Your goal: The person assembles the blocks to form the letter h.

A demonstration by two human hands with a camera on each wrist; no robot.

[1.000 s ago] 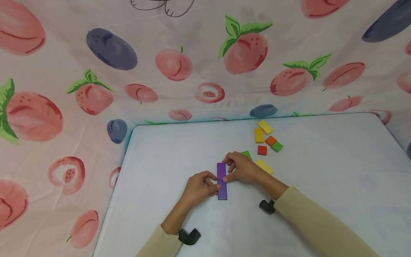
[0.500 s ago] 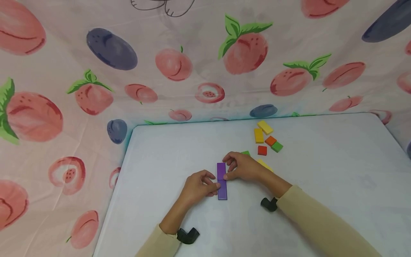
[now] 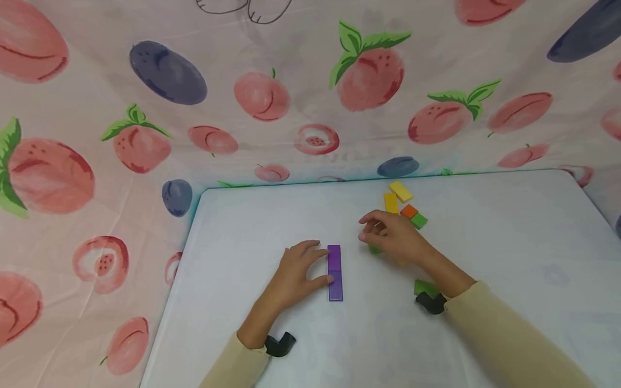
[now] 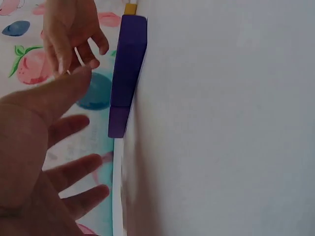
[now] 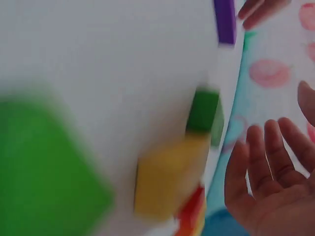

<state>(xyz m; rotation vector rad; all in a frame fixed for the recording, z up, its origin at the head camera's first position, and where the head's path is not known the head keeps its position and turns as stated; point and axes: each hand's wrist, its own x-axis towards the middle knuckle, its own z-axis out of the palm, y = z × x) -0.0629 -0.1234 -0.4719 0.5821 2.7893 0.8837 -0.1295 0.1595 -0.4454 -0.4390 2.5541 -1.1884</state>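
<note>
Two purple blocks (image 3: 336,291) lie end to end in an upright strip on the white table. My left hand (image 3: 293,275) is at their left side, fingers spread, with the thumb tip at the lower block; whether it touches cannot be told. The left wrist view shows the same purple blocks (image 4: 129,64) with the hand's fingers apart. My right hand (image 3: 395,237) hovers over a green block (image 3: 375,250) and a mostly hidden yellow block (image 5: 167,177). Its fingers bend loosely, and the right wrist view shows nothing in them.
Behind the right hand lie two yellow blocks (image 3: 400,192), an orange block (image 3: 409,211) and a green block (image 3: 419,221). Another green block (image 3: 426,288) is by the right wrist. A red piece (image 5: 192,206) shows in the right wrist view. Fruit-print cloth (image 3: 271,97) surrounds the table (image 3: 242,231).
My right hand has left the purple blocks and moved right and away, over the coloured blocks. My left fingers have spread wider. A green block near the right wrist has come into sight.
</note>
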